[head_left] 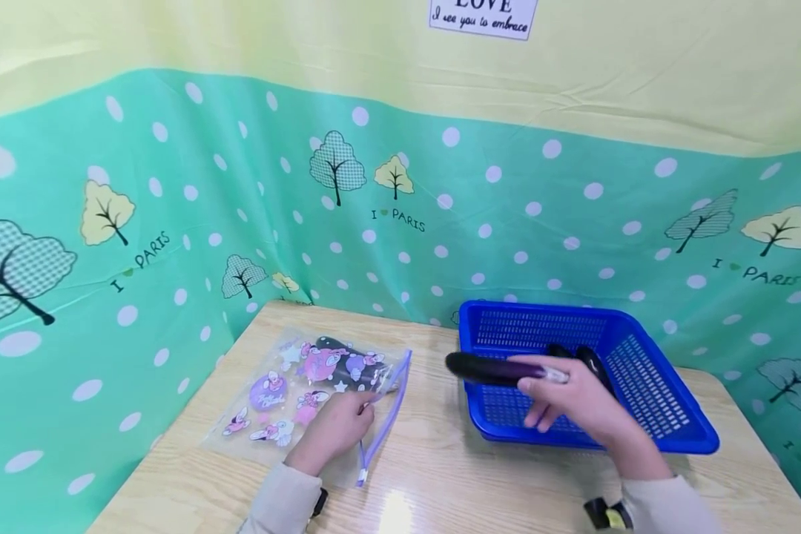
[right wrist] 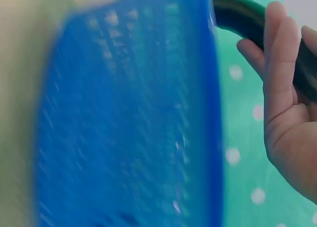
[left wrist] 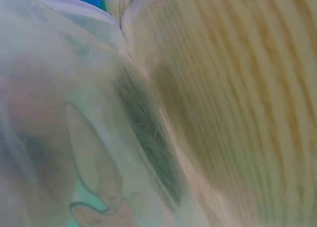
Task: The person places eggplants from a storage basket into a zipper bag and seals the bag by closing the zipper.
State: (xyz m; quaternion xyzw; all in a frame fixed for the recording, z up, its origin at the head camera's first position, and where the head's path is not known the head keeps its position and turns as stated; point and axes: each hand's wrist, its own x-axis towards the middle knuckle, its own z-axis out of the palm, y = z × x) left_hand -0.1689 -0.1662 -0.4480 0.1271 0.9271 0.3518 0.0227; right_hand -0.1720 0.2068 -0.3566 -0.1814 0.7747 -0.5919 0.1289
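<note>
My right hand (head_left: 570, 389) holds a dark purple eggplant (head_left: 487, 369) near one end, above the left side of the blue basket (head_left: 697, 423). In the right wrist view the fingers curl round the eggplant (right wrist: 237, 14). My left hand (head_left: 337, 430) pinches the mouth of a clear zip bag (head_left: 240, 400) with a purple zip strip and pink cartoon prints. Inside the bag lies another dark eggplant (head_left: 347, 363), partly covered by the prints. The left wrist view shows the bag's plastic (left wrist: 94, 148) close up, blurred; the left hand is hard to make out there.
More dark eggplants (head_left: 590, 360) lie in the basket, partly hidden behind the right hand. Bag and basket stand on a light wooden table (head_left: 427, 445). A green and yellow printed cloth (head_left: 387, 282) hangs behind the table and along its left side.
</note>
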